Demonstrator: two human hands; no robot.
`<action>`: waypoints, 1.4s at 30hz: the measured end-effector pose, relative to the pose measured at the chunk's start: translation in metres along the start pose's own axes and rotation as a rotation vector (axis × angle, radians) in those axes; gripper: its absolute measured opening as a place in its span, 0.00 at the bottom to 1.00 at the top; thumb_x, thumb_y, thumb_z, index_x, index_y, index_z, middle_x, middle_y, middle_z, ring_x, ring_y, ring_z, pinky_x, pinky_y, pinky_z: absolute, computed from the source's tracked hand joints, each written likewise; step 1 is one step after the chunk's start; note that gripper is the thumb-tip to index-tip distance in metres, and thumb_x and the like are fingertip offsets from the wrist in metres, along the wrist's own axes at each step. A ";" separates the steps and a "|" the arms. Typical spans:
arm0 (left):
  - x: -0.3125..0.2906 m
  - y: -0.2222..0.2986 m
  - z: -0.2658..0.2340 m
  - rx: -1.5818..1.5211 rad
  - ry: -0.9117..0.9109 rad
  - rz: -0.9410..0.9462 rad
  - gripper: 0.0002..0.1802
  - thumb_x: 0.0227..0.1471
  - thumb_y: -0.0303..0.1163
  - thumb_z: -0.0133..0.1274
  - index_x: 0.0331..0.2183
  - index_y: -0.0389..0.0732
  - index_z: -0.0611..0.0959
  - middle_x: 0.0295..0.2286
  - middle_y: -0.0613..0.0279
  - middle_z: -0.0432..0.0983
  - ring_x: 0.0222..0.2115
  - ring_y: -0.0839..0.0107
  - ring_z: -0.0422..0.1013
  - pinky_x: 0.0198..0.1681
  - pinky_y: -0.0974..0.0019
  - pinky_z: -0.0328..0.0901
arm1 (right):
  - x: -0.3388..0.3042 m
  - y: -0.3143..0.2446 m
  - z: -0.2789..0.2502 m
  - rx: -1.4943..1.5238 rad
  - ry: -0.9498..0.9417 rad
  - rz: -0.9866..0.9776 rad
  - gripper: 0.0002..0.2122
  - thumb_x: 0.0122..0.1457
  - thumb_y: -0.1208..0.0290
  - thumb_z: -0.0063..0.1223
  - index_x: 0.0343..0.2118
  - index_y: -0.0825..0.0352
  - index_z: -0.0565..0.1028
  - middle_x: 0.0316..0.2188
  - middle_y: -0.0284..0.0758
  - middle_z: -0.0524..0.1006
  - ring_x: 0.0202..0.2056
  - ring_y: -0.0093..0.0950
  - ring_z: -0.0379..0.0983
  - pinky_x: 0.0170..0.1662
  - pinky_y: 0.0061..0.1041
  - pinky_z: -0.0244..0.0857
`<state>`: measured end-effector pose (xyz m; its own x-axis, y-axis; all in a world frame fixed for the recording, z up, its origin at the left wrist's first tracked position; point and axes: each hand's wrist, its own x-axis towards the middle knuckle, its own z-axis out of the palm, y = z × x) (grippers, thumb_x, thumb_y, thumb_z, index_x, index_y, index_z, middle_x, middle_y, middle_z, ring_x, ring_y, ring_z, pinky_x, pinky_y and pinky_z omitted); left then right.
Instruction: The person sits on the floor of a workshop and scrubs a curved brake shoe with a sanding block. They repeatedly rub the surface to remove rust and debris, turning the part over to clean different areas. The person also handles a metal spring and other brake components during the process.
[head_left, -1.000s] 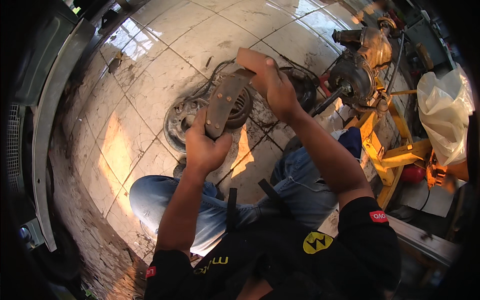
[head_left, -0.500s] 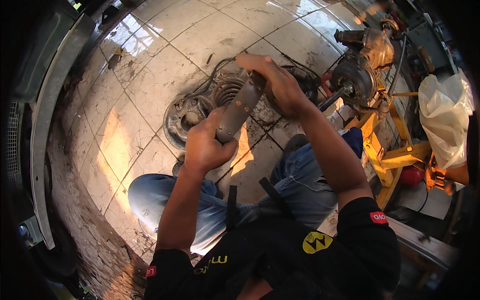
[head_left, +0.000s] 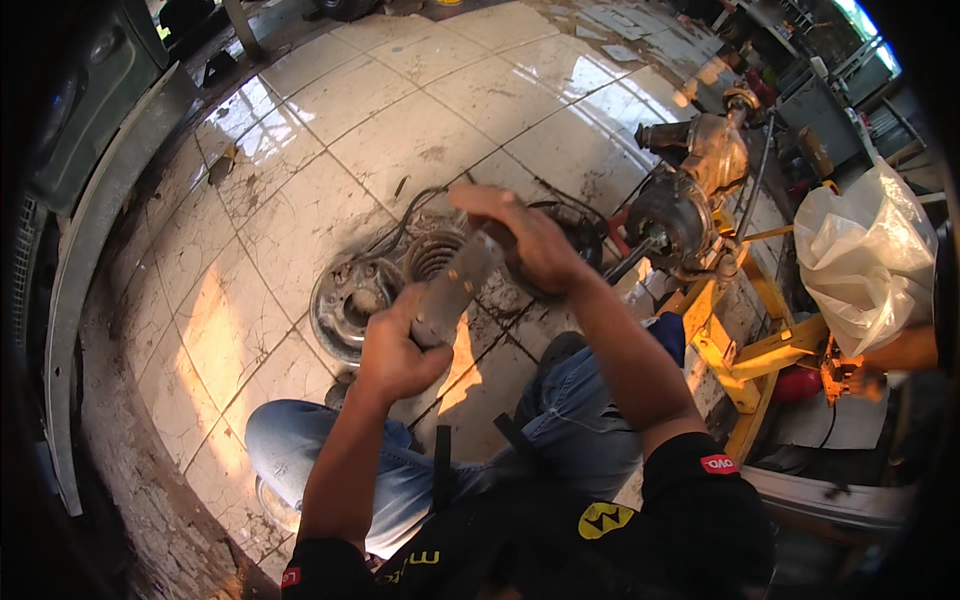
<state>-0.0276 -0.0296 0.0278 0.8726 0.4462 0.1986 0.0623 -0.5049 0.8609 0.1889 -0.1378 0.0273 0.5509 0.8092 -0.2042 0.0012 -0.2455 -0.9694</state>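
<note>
A curved brown-grey brake shoe [head_left: 462, 288], its lining face up, is held slantwise between my two hands above the floor. My left hand [head_left: 393, 350] is closed round its lower left end, thumb along the near edge. At the upper right end my right hand [head_left: 532, 243] grips it, the fingers reaching over the top and partly hidden. Just beyond the shoe a rusty coil spring [head_left: 430, 256] lies on the tiles. Left of the spring sits a round metal plate [head_left: 330, 318] with a hole in its middle.
To the right, a rusty axle housing [head_left: 712, 150] with a hub rests by a yellow stand [head_left: 745, 372]. A clear plastic bag [head_left: 862, 255] hangs beside it, above a red rounded object [head_left: 797, 384]. A long metal beam [head_left: 75, 290] runs down the left side.
The view has shifted, so the floor and parts sit lower and further left. The brake shoe stays in both hands; its tilt has changed slightly.
</note>
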 end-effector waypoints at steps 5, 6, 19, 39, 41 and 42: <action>-0.004 -0.008 -0.002 -0.032 0.109 -0.133 0.30 0.35 0.26 0.56 0.47 0.40 0.75 0.33 0.49 0.79 0.35 0.58 0.78 0.40 0.63 0.70 | -0.001 0.000 -0.001 0.056 -0.044 -0.087 0.27 0.68 0.48 0.32 0.55 0.68 0.70 0.51 0.38 0.73 0.51 0.26 0.69 0.55 0.25 0.60; -0.004 -0.008 -0.003 -0.054 0.088 -0.114 0.30 0.36 0.26 0.57 0.47 0.40 0.75 0.33 0.49 0.79 0.35 0.57 0.78 0.40 0.63 0.70 | -0.002 -0.003 -0.002 0.066 -0.082 -0.129 0.26 0.69 0.52 0.28 0.56 0.68 0.69 0.52 0.38 0.71 0.53 0.27 0.67 0.58 0.26 0.57; -0.002 0.000 -0.003 0.018 -0.024 -0.112 0.28 0.36 0.26 0.57 0.46 0.40 0.76 0.34 0.49 0.79 0.37 0.55 0.77 0.42 0.61 0.69 | -0.003 -0.002 0.005 0.078 -0.127 -0.182 0.23 0.71 0.60 0.22 0.56 0.69 0.68 0.54 0.38 0.70 0.57 0.29 0.64 0.62 0.28 0.53; -0.002 -0.014 -0.004 0.197 0.027 -0.052 0.32 0.34 0.28 0.59 0.48 0.41 0.76 0.36 0.47 0.78 0.37 0.50 0.76 0.41 0.58 0.70 | -0.005 -0.010 -0.004 -0.441 -0.186 -0.440 0.19 0.66 0.75 0.34 0.59 0.60 0.67 0.53 0.41 0.72 0.53 0.36 0.68 0.60 0.31 0.56; -0.001 -0.006 -0.006 0.131 -0.065 -0.157 0.34 0.34 0.26 0.59 0.49 0.41 0.75 0.37 0.47 0.78 0.39 0.51 0.76 0.43 0.60 0.69 | -0.006 -0.012 0.000 -0.249 -0.225 -0.326 0.19 0.66 0.74 0.36 0.59 0.60 0.67 0.55 0.41 0.71 0.55 0.37 0.67 0.62 0.32 0.54; -0.002 -0.007 -0.004 0.155 -0.057 -0.124 0.34 0.34 0.26 0.59 0.49 0.41 0.75 0.37 0.47 0.78 0.39 0.52 0.76 0.43 0.60 0.69 | -0.005 -0.012 0.001 -0.194 -0.236 -0.291 0.19 0.66 0.73 0.36 0.59 0.60 0.66 0.55 0.41 0.70 0.56 0.37 0.66 0.62 0.33 0.53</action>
<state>-0.0314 -0.0236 0.0229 0.8792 0.4720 0.0650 0.2410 -0.5581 0.7940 0.1848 -0.1384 0.0395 0.2982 0.9541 0.0269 0.2981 -0.0663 -0.9522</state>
